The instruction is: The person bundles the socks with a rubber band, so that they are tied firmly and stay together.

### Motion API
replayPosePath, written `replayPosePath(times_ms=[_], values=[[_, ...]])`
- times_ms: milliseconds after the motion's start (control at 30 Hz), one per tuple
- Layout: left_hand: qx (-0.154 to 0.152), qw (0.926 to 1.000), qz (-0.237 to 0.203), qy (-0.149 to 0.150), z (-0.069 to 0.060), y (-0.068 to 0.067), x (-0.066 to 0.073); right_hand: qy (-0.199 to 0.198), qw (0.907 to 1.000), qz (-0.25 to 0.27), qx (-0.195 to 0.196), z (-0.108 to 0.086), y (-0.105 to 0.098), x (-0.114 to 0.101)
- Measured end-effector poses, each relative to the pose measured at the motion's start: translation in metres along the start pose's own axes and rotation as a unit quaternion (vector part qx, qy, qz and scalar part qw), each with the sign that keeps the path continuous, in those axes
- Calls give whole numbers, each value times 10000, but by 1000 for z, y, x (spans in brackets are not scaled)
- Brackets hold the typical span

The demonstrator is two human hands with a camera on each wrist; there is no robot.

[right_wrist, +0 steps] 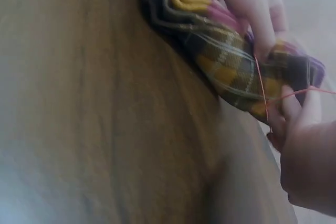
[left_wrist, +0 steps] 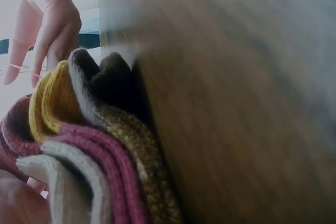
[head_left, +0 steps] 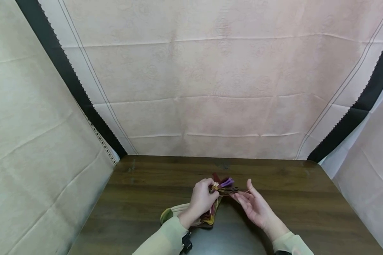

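My left hand [head_left: 201,197] grips a bundle of knit socks [head_left: 209,216] near its far end, fingers and thumb curled round it. Ribbed cuffs in grey, pink, mustard and brown [left_wrist: 113,161] fill the lower left of the left wrist view. A plaid sock [right_wrist: 226,64] forms the outer side in the right wrist view, and purple ends [head_left: 227,182] stick out past the left hand. A thin reddish rubber band [right_wrist: 261,85] runs round the bundle to my right hand [head_left: 253,208]. That hand's fingers are mostly straight and spread, with the band stretched across them.
The dark wooden table [head_left: 140,198] lies under both hands, its far edge against a pale fabric wall [head_left: 210,117]. More pale cloth panels [head_left: 44,141] stand at left and right, with black strips [head_left: 79,88] along the corners.
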State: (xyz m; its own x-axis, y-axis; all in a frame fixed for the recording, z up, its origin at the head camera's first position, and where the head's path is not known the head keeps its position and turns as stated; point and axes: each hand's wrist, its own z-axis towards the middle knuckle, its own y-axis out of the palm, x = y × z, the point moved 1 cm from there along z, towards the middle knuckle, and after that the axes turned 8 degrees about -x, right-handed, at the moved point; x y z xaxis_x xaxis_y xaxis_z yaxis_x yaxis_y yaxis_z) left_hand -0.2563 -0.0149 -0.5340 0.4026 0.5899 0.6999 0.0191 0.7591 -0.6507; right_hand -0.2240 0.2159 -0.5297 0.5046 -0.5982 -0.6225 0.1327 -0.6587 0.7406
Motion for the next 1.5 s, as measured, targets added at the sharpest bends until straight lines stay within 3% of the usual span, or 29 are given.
replayPosePath(times_ms=[167, 300, 500, 667, 833, 967, 1033, 1133, 1200, 1367, 1500], values=[[-144, 9998, 41, 110, -2, -2, 1, 165, 9988, -119, -444, 7, 4, 5], [-677, 9965, 345, 351, -3, -4, 4, 183, 9965, -531, -623, 11, 5, 2], [-1580, 9772, 1221, 720, -2, -3, 13, 296, 9841, -1705, -386, 11, 8, -7], [-2053, 9582, 1758, 939, -3, 3, 19, 628, 9621, -2651, 94, 7, 6, -11], [-2314, 9439, 2021, 1209, -3, 6, 19, 687, 9367, -3423, 266, 7, 1, -13], [-2605, 9361, 1867, 1452, -4, 0, 14, 470, 9137, -4009, 474, 10, -6, -12], [-2839, 9348, 1644, 1358, -6, -7, 12, 301, 9017, -4285, 489, 12, -10, -11], [-3201, 9295, 1458, 1111, -12, -14, 11, 47, 8804, -4718, 481, 12, -14, -8], [-3430, 9197, 1593, 1056, -18, -16, 11, -129, 8689, -4929, 435, 11, -14, -6], [-3766, 8935, 2031, 1363, -29, -17, 15, -422, 8502, -5247, 18, 9, -15, -7], [-3799, 8887, 2149, 1405, -32, -20, 14, -308, 8380, -5432, -429, 11, -15, -11]])
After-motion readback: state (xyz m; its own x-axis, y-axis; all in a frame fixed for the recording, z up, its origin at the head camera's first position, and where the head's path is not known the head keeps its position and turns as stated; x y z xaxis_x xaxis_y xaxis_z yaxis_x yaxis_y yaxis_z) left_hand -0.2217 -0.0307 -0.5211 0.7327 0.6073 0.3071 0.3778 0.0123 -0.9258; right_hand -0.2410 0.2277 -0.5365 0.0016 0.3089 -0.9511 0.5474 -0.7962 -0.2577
